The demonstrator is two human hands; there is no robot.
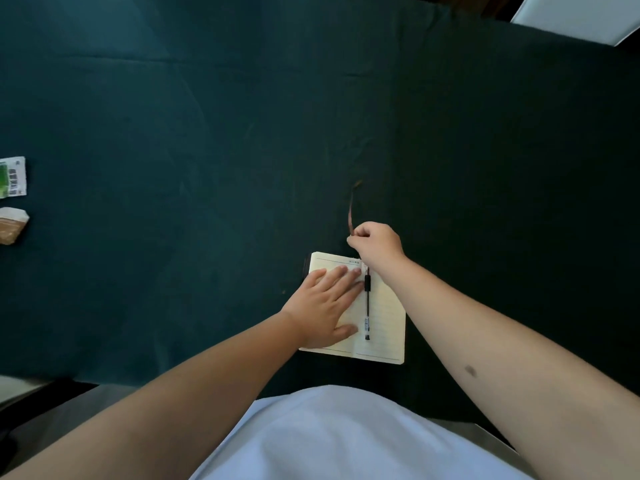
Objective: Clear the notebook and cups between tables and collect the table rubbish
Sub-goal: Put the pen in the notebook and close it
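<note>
Lying open, notebook lengthwise away, pen along spine

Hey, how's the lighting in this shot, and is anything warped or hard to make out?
Head view: dim overall, the dark tablecloth swallowing detail; the open notebook and pen read clearly; wide-angle lens bends the edges, stretching both forearms; packets at the left edge are cropped and soft.

Matt dark-green cloth covers the table, under a notebook of smooth cream paper and a glossy plastic pen.
</note>
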